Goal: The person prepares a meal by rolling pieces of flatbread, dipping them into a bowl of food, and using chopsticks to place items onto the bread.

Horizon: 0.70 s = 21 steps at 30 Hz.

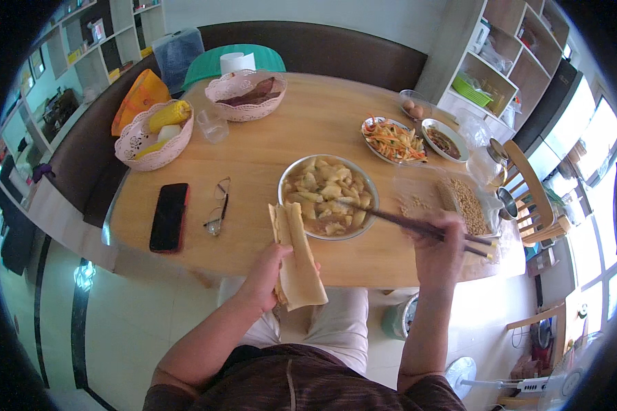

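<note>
My left hand point(267, 275) grips a folded piece of pale flatbread point(299, 262) at the near edge of the wooden table point(236, 257). Its upper end stands just in front of a round bowl of stewed potato-like chunks in brown sauce point(329, 195). In my right hand point(442, 246) is a pair of dark chopsticks point(406, 221), slightly blurred, whose tips reach over the food in the bowl. Behind and right of the bowl are a plate of shredded vegetables point(393, 139) and a dish of dark sauce point(443, 142).
A black phone point(169, 218) and eyeglasses point(217, 208) lie at left. Farther back are a pink basket with corn point(154, 136), a clear cup point(213, 126) and another pink basket point(246, 97). Soybean-like grains point(463, 205), a glass pitcher point(486, 164) and a metal cup point(506, 203) are at right.
</note>
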Tool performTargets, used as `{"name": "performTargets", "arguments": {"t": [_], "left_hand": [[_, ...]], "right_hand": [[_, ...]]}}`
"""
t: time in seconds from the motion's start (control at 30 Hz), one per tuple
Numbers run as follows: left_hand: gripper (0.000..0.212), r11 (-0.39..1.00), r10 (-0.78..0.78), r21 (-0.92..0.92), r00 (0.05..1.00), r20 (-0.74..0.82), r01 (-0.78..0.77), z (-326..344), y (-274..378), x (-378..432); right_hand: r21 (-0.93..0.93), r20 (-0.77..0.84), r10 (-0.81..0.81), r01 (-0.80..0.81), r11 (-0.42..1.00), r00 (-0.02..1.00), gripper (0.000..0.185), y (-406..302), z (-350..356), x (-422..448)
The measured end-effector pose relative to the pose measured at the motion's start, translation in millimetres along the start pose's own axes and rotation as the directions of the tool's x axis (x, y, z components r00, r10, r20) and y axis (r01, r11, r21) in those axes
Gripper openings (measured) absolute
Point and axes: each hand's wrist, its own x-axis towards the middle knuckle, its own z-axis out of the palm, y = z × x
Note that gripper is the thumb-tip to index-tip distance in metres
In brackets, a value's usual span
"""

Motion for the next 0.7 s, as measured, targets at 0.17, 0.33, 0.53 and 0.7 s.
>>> {"name": "performTargets", "arguments": {"t": [0.17,0.33,0.53,0.7], "left_hand": [[0.04,0.991,0.018,-0.137,0.999,0.031,-0.013,3,0,-1],[0.039,0.967,0.048,-0.252,0.999,-0.003,-0.048,1,-3,-3],[0.039,0.966,0.097,-0.241,0.995,0.028,-0.088,4,-3,-3],[0.039,0.962,0.084,-0.261,0.996,0.019,-0.076,1,-3,-5]], "right_hand": [[-0.728,0.135,-0.122,0.182,0.661,0.983,0.012,29,5,0],[-0.726,0.299,0.049,0.194,0.66,0.953,0.01,25,28,-6],[-0.651,0.637,-0.003,0.54,0.534,0.771,0.018,39,25,-3],[-0.607,0.748,0.019,0.673,0.424,0.663,0.021,41,34,5]]}}
